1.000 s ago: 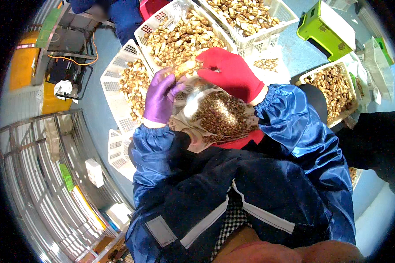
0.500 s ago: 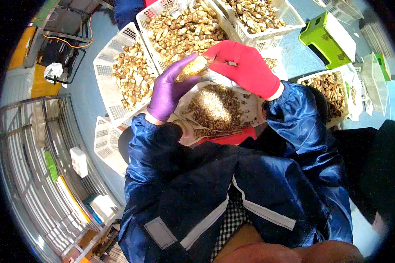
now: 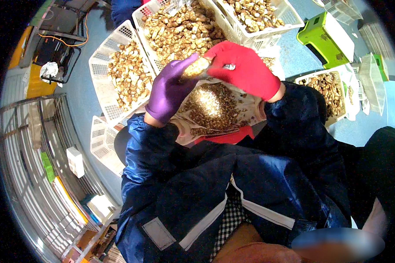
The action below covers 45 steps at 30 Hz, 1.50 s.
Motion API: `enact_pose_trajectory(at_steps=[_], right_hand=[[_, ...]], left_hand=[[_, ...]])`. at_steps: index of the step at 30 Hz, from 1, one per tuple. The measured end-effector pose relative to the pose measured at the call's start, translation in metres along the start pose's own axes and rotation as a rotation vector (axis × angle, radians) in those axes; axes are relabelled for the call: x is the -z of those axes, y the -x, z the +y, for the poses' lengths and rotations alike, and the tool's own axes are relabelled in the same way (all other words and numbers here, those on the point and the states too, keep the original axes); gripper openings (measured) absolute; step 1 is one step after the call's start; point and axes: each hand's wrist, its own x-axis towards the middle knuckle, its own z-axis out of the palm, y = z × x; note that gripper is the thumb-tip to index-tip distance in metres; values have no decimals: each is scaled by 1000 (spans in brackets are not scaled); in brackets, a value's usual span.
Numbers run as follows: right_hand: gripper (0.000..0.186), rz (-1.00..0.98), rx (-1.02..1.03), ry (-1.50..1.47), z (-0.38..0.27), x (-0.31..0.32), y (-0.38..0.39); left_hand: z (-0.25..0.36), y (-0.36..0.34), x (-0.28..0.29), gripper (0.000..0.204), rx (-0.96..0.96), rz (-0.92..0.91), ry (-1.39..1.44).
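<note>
My left hand (image 3: 169, 90), in a purple glove, grips a pale brown mushroom (image 3: 195, 68) between thumb and fingers. At the mushroom's right end is my right hand (image 3: 243, 70), in a red glove, with its fingers closed. A small shiny silvery piece (image 3: 229, 66) shows at the red fingers; what it belongs to is hidden. Below both hands, a pale cloth (image 3: 250, 115) lies across my lap, heaped with brown crumbs and trimmings (image 3: 213, 109). Bright light falls on the middle of the heap.
White perforated crates of mushrooms stand ahead: one left (image 3: 102, 81), one in the middle (image 3: 141, 27), one far right (image 3: 289, 24). Another crate (image 3: 333, 117) sits at my right, near a green and white stool (image 3: 327, 39). A metal rack (image 3: 44, 175) stands at left.
The mushroom has turned slightly between my hands, and my left fingers have closed further round it. My right hand stays at its end. The whole view has shifted a little.
</note>
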Motion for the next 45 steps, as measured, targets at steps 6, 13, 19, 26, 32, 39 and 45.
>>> enact_pose_trajectory(at_steps=[6,13,19,26,32,39,45], right_hand=[[8,-59,-358,-166,0,2,2],[16,-46,-202,-60,1,-1,5],[16,1,-87,-24,4,-8,6],[16,-72,-419,-235,3,6,2],[15,-23,-248,-13,1,-1,2],[17,-10,-294,-142,8,-9,6],[15,-164,-559,-250,-2,11,-3]], left_hand=[[-1,3,-3,54,-24,4,-92],[-4,2,-2,55,-72,-45,-281],[-1,-1,-3,55,-99,12,-195],[4,-4,-2,59,-153,-3,-270],[-1,-3,-3,58,-201,-15,-383],[-1,-5,-1,55,-269,16,-457],[10,-3,3,57,-299,-28,-541]])
